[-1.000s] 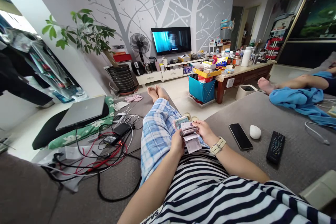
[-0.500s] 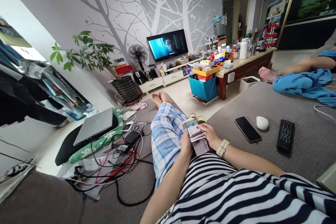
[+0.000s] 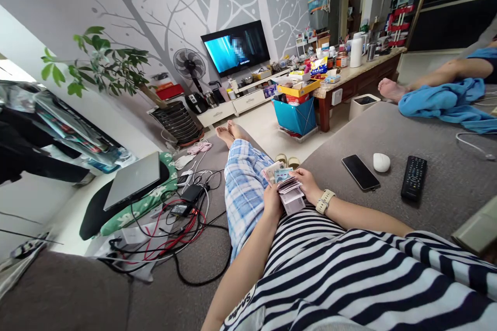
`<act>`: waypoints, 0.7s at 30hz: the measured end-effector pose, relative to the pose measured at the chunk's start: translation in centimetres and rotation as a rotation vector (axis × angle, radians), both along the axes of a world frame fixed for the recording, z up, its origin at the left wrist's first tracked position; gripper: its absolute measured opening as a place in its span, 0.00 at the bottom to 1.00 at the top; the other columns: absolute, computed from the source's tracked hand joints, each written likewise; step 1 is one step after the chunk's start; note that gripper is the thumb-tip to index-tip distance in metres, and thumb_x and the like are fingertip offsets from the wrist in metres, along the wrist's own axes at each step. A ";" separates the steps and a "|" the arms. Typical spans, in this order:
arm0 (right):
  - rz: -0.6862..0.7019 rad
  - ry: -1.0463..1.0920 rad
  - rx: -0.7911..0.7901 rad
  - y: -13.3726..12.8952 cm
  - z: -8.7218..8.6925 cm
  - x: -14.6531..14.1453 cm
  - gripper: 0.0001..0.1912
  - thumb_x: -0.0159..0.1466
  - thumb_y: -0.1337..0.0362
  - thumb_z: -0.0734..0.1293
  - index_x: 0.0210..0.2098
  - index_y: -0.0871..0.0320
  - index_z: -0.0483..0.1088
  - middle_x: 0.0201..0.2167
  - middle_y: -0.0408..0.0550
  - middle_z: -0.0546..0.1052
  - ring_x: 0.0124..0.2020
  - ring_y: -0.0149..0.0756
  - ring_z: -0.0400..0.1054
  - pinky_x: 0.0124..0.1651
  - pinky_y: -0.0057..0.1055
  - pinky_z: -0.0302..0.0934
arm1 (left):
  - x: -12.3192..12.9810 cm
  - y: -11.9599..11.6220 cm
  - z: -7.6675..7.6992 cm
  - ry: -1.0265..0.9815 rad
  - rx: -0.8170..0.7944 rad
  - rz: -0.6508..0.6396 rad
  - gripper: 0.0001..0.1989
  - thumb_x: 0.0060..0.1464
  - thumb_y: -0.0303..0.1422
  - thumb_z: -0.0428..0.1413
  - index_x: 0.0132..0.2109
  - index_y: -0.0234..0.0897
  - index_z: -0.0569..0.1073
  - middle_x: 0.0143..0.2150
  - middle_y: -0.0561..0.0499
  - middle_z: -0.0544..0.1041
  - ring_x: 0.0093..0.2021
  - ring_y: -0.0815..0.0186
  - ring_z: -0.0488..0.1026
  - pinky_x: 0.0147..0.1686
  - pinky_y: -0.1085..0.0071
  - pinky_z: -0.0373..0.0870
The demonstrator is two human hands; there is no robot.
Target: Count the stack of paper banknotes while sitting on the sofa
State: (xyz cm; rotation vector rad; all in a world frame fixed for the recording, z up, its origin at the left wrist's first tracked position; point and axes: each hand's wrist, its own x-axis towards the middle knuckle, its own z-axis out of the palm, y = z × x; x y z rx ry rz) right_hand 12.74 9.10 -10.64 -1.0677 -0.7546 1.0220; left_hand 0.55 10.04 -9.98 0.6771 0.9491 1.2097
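Observation:
A fanned stack of banknotes (image 3: 292, 197) is held over my lap, mostly pale purple, with a blue-green note and some pinkish ones towards the far side. My left hand (image 3: 272, 199) wraps round the near-left edge of the stack. On the right edge, my right hand (image 3: 307, 186) pinches the notes between thumb and fingers; a cream watch (image 3: 325, 201) is on that wrist. Beneath the notes lie my striped shirt (image 3: 334, 264) and blue plaid trousers (image 3: 244, 191). The fingers under the stack are hidden.
On the sofa at right lie a phone (image 3: 360, 171), a white mouse (image 3: 381, 162) and a black remote (image 3: 413, 178). Tangled cables (image 3: 186, 227) and a laptop (image 3: 134, 180) are at left. Another person's foot (image 3: 392, 90) rests beyond, near a crowded table (image 3: 361, 78).
The notes in my hands have shifted: the blue-green one now shows more, and the purple ones are folded differently. The whole view has tilted slightly downward.

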 end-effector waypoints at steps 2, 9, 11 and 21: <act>0.005 -0.029 -0.006 -0.1 0.1 0.1 0.23 0.47 0.45 0.76 0.22 0.57 0.68 0.20 0.40 0.69 0.27 0.33 0.60 0.34 0.32 0.54 | -0.1 0.0 -0.1 0.007 -0.005 -0.003 0.09 0.43 0.27 0.63 0.36 0.36 0.76 0.31 0.48 0.80 0.33 0.61 0.78 0.47 0.60 0.74; -0.026 -0.031 -0.001 -0.3 0.8 -0.1 0.20 0.46 0.47 0.75 0.21 0.57 0.69 0.20 0.40 0.70 0.27 0.34 0.61 0.34 0.33 0.55 | -0.2 0.0 0.0 -0.017 -0.044 0.043 0.10 0.48 0.33 0.61 0.39 0.34 0.77 0.34 0.45 0.81 0.39 0.57 0.80 0.46 0.60 0.75; -0.028 -0.035 0.017 -0.3 1.0 -0.2 0.19 0.46 0.48 0.74 0.22 0.57 0.69 0.21 0.41 0.70 0.27 0.34 0.61 0.34 0.33 0.55 | -0.1 0.1 0.0 -0.037 -0.065 0.051 0.12 0.49 0.34 0.60 0.41 0.33 0.78 0.36 0.45 0.82 0.41 0.57 0.80 0.47 0.60 0.76; -0.003 -0.025 0.046 -0.2 1.0 -0.3 0.20 0.49 0.47 0.74 0.23 0.57 0.71 0.22 0.42 0.73 0.28 0.35 0.63 0.35 0.33 0.56 | 0.1 0.0 0.9 -0.063 -0.109 0.047 0.08 0.53 0.31 0.55 0.39 0.36 0.78 0.31 0.49 0.82 0.48 0.54 0.80 0.48 0.59 0.77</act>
